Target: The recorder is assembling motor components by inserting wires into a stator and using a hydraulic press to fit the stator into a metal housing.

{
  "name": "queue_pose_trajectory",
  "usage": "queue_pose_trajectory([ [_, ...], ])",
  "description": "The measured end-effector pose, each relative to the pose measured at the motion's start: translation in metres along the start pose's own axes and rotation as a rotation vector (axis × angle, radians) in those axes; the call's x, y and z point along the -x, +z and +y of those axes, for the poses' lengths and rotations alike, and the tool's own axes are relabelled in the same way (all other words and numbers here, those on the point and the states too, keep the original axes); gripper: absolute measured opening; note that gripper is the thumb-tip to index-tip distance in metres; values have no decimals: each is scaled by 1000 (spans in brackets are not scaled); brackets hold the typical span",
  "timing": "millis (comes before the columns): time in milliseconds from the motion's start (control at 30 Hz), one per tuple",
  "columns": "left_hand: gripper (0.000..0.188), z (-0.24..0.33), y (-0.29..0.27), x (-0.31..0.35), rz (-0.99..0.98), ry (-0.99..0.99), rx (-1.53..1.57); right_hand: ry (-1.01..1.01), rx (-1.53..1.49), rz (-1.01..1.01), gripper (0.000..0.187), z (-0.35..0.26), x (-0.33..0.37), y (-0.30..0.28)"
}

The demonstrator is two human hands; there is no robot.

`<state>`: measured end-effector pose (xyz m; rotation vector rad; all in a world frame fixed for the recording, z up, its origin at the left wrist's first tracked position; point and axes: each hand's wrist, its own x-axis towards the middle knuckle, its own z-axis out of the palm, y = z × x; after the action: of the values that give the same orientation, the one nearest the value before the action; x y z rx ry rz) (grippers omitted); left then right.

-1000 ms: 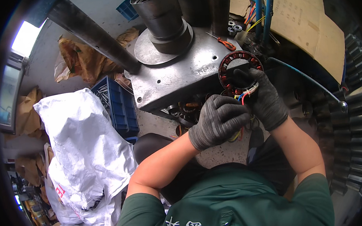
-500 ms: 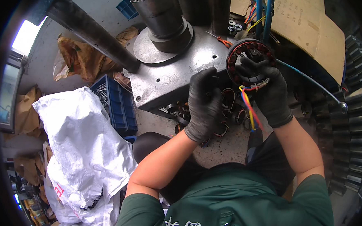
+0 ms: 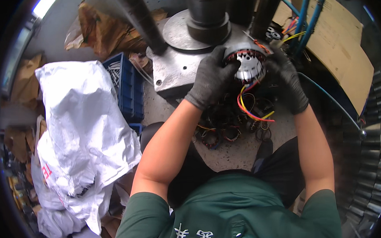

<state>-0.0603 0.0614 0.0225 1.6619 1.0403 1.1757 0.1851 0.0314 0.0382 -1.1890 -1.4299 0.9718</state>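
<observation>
Ring [image 3: 243, 48] upper centre-right of frame, up between both gloves, overlapping the plate's right part in view; whether it touches the plate [image 3: 175, 70], cannot tell. Left hand [image 3: 214, 78] clamped on the ring's left side, thumb at the inner edge. Right hand [image 3: 286, 77] closed on its right side, some fingertips hidden. Hands apart, ring spanning the gap. Wires [image 3: 244, 102], red, yellow and blue, hang from the near rim into the space between the wrists.

Edges: plate's near-left corner sits left of the left hand, front edge running right until the glove covers it. Disc [image 3: 173, 31] and cylinder [image 3: 207, 14] rise beyond, pillar [image 3: 139, 22] to their left. Screwdriver [image 3: 262, 46] just past the ring, at the right hand's fingers. Hoses [image 3: 303, 16] and cardboard [image 3: 342, 46] bound the upper right; a thin rod [image 3: 334, 100] slants outside the right wrist.

Room: floor [image 3: 229, 158] shows between forearms, lower centre, coils [image 3: 232, 134] lying on its far part. Crate [image 3: 131, 90] and sack [image 3: 80, 112] fill the left, well apart from the left hand
</observation>
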Motion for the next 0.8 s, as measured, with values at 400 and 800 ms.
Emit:
queue_pose_trajectory([
  [400, 48, -48, -25, -23, 74, -117, -184, -203, 1197, 95, 33, 91, -68, -6],
  [800, 93, -28, -23, -22, 0, -163, -402, -246, 133, 330, 32, 6, -18, -5],
])
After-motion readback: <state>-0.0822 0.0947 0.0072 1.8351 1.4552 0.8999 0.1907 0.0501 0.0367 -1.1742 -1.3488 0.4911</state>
